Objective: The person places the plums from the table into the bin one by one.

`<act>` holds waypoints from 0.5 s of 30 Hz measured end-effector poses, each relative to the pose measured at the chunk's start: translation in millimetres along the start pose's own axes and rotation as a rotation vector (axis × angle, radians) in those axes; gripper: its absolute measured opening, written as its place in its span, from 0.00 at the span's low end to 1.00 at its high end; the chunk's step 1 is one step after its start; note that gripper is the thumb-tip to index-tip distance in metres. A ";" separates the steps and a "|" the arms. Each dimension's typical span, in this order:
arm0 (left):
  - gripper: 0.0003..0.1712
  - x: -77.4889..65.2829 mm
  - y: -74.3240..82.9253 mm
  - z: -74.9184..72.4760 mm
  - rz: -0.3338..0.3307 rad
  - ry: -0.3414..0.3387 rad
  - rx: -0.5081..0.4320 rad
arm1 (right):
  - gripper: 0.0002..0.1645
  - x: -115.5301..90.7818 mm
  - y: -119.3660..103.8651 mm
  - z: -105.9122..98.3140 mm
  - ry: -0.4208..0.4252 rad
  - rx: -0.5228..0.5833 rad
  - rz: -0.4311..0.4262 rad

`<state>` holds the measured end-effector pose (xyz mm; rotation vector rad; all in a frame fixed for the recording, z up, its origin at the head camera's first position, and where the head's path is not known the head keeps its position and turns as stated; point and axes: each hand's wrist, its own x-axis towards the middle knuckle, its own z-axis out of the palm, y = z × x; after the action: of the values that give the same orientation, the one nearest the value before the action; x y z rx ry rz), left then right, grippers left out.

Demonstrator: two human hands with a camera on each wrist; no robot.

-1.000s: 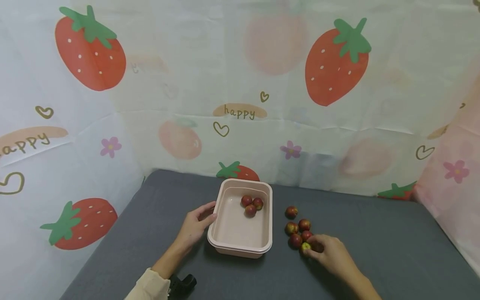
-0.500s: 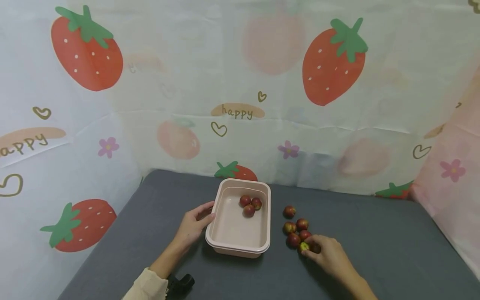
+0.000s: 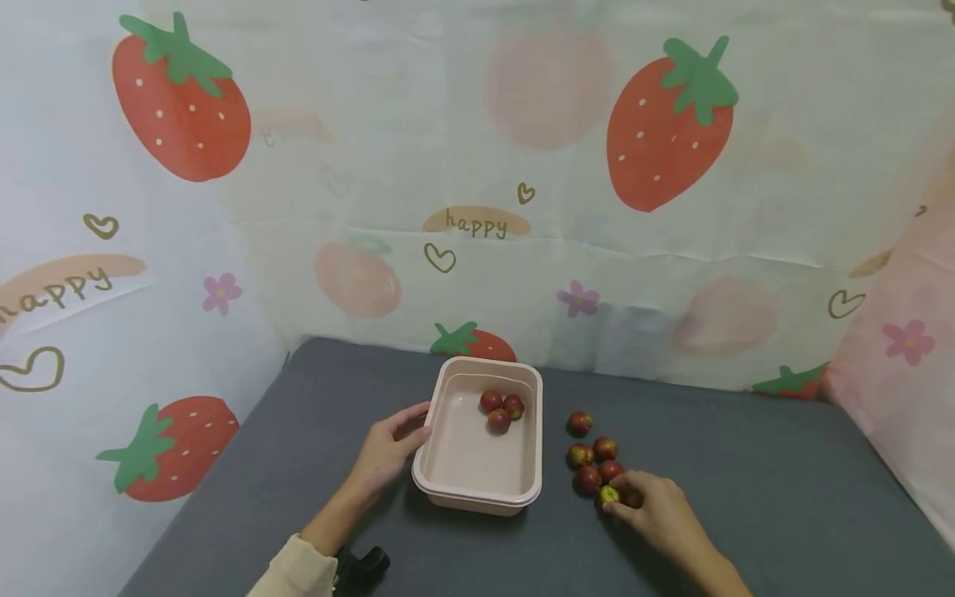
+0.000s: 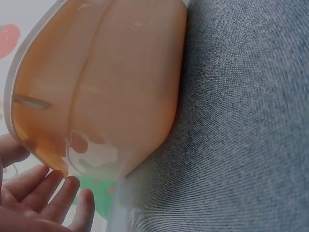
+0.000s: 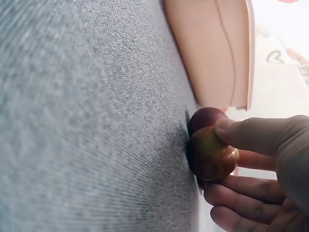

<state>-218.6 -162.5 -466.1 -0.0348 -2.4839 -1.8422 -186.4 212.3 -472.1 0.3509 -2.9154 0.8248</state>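
Observation:
A pale pink plastic tub (image 3: 477, 489) stands on the grey cloth and has three small round red fruits (image 3: 498, 421) inside, toward its far end. My left hand (image 3: 384, 456) is at the tub's left side, thumb and fingertips right at the rim; in the left wrist view its fingers (image 4: 60, 195) are extended beside the wall. To the right of the tub lie several more red-and-yellow fruits (image 3: 587, 481) in a loose group. At its near end my right hand (image 3: 656, 510) pinches a red-and-green fruit (image 5: 212, 154) between thumb and fingers, close over the cloth; a darker fruit (image 5: 205, 118) sits against it.
Grey cloth (image 3: 746, 473) covers the table. A white curtain (image 3: 388, 149) printed with strawberries hangs behind and to the sides. A black object (image 3: 361, 570) shows beside my left sleeve (image 3: 298, 568) at the front edge.
The head view shifts slightly and back. Both hands, the tub and the fruits keep practically the same places.

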 end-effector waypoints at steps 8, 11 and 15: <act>0.25 -0.3 -2.8 1.0 0.019 -0.008 -0.023 | 0.13 -3.2 4.6 -0.9 -0.027 0.050 0.017; 0.26 -0.1 -3.6 0.7 0.023 -0.006 -0.022 | 0.13 -3.0 6.0 -0.8 -0.037 0.081 0.011; 0.27 -0.9 -3.5 0.3 0.026 -0.003 -0.022 | 0.13 -3.3 6.5 -1.6 -0.048 0.117 0.004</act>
<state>-217.9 -163.2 -469.6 -0.0710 -2.4532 -1.8609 -184.7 219.1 -474.5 0.3791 -2.9198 1.0037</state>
